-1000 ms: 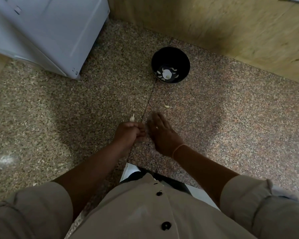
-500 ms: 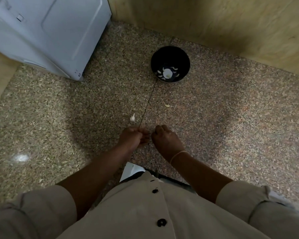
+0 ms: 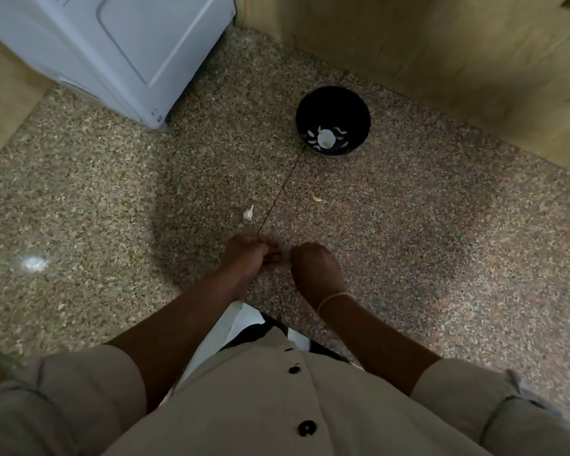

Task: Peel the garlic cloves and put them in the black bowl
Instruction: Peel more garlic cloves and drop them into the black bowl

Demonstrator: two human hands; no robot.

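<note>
The black bowl (image 3: 333,103) stands on the speckled stone surface at the far middle, and a pale garlic piece (image 3: 325,138) lies at its bottom among white marks. An unpeeled garlic clove (image 3: 248,213) lies on the stone just beyond my hands. My left hand (image 3: 249,255) and my right hand (image 3: 313,266) are both curled, with their fingertips meeting. Together they pinch a small garlic clove that the fingers almost wholly hide.
A scrap of garlic skin (image 3: 317,199) lies right of the seam in the stone (image 3: 285,185). A white appliance (image 3: 112,51) fills the far left corner. A wooden wall (image 3: 458,54) runs along the back right, close behind the bowl.
My right hand lay flat with its fingers spread on the stone. It has curled up and drawn back to meet my left hand. The left hand stayed curled.
</note>
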